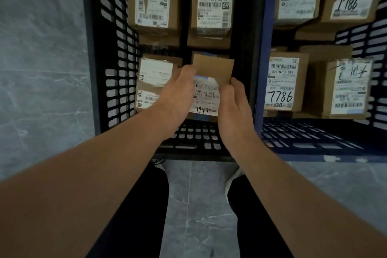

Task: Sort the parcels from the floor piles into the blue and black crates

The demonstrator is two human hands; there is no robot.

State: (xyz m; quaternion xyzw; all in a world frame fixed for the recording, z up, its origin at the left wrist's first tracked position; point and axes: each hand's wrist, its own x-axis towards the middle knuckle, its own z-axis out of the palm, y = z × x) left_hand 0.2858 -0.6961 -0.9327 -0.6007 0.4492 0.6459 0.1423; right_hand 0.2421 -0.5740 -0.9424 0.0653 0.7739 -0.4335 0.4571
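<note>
A small cardboard parcel with a white shipping label sits low inside the black crate, near its front wall. My left hand grips the parcel's left side and my right hand grips its right side. Three other labelled parcels lie in the black crate: one at the left touching the held parcel, and two further back. To the right stands the blue crate, holding several brown parcels, two marked 7786.
Grey marbled floor tiles lie to the left of the black crate and in front of both crates. My legs in black trousers stand right at the black crate's front edge. The two crates stand side by side, touching.
</note>
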